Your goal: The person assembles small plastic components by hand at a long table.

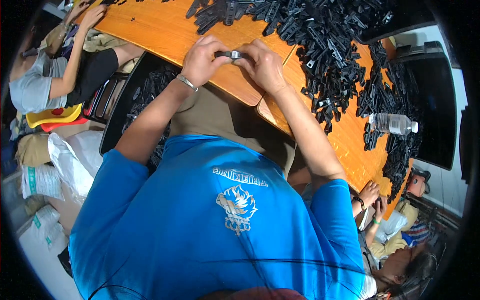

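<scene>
Seen from above, a person wearing a blue T-shirt point(175, 220) with a pale printed emblem works at an orange-brown wooden table point(165, 32). At the upper centre of the frame, the left hand point(201, 57) and right hand point(263, 65) meet over the table's near edge. Between them is a small black plastic part point(234, 55) with a shiny grey middle. Each hand grips one end, thumb and fingers closed in a pinch. A silver bracelet point(187, 82) circles the left wrist.

A large heap of black plastic parts point(320, 45), many long and slotted, spreads across the top and upper right. A clear plastic bottle point(395, 123) with a white cap lies on its side among them at right. Left of centre, a black tray point(116, 117) holds more dark pieces. In the upper left, a co-worker in a grey shirt point(35, 85) sits near a yellow stool point(52, 117); at lower right, another co-worker's hand point(370, 194) rests by the table edge.
</scene>
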Available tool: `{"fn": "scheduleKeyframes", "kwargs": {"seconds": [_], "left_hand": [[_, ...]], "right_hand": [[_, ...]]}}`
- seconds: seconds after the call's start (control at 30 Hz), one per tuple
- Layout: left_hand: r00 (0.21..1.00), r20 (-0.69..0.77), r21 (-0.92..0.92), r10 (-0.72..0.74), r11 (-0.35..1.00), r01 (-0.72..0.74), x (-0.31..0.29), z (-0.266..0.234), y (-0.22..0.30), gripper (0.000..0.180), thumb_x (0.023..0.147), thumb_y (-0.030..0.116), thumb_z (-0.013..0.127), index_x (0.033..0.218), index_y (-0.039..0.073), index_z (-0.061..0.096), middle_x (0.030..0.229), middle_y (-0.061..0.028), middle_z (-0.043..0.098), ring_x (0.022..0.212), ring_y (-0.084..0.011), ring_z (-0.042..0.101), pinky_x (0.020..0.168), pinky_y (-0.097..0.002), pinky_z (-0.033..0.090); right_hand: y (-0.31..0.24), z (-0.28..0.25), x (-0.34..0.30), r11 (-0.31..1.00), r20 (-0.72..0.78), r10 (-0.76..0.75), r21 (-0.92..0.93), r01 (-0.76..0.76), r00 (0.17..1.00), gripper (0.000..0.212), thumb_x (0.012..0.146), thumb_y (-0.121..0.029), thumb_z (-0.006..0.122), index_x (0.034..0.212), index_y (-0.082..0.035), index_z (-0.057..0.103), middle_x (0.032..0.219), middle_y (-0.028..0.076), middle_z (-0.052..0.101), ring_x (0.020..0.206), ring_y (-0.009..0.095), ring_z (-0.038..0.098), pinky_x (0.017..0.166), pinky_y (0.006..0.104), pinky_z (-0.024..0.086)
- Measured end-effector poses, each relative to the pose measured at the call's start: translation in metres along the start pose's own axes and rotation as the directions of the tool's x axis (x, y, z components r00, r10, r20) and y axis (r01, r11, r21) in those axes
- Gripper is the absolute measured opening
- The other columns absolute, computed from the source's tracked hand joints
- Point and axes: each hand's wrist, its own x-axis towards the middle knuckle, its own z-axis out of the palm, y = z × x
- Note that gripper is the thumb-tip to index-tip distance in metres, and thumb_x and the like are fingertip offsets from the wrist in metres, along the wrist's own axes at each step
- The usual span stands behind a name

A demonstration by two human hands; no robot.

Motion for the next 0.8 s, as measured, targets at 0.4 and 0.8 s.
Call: {"fn": "scheduleKeyframes", "kwargs": {"seconds": [0.4, 0.8], "left_hand": [[0.997, -0.072, 0.089, 0.008, 0.996, -0.002, 0.000, -0.001, -0.005, 0.019, 0.084, 0.017, 0.087, 0.094, 0.006, 0.075, 0.097, -0.0108, 0.066, 0.101, -0.0347, 0.065, 0.088, -0.0449, 0.054], [0.999, -0.044, 0.038, 0.029, 0.999, -0.027, 0.001, -0.002, -0.001, 0.022, 0.083, 0.011, 0.087, 0.097, 0.002, 0.073, 0.097, -0.0113, 0.066, 0.098, -0.0336, 0.065, 0.084, -0.0434, 0.054]], "right_hand": [[0.004, -0.055, -0.003, 0.966, -0.132, 0.010, -0.253, -0.043, 0.991, 0.021, 0.086, -0.017, 0.086, 0.102, -0.008, 0.077, 0.093, 0.011, 0.069, 0.070, 0.031, 0.073, 0.056, 0.0418, 0.059], [-0.010, -0.016, 0.013, 0.995, 0.093, 0.081, -0.060, -0.076, 0.992, 0.031, 0.084, -0.006, 0.087, 0.113, -0.002, 0.078, 0.100, 0.013, 0.072, 0.089, 0.035, 0.074, 0.079, 0.0407, 0.059]]}}
